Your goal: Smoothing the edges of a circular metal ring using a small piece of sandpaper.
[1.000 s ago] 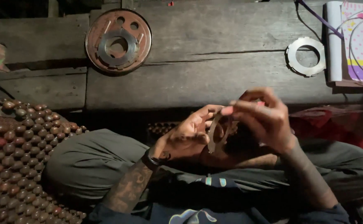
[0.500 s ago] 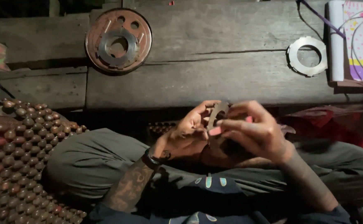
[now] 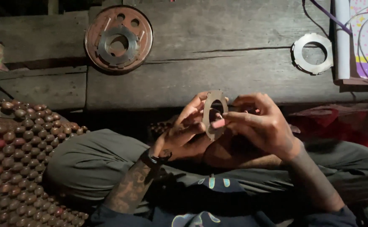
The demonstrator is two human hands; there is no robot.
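While I sit at the bench, both hands pinch a thin metal ring (image 3: 214,114) upright above my lap: left hand (image 3: 187,130) on one edge, right hand (image 3: 261,124) opposite. It looks light, stiff, sharp-edged; best held by the rim.
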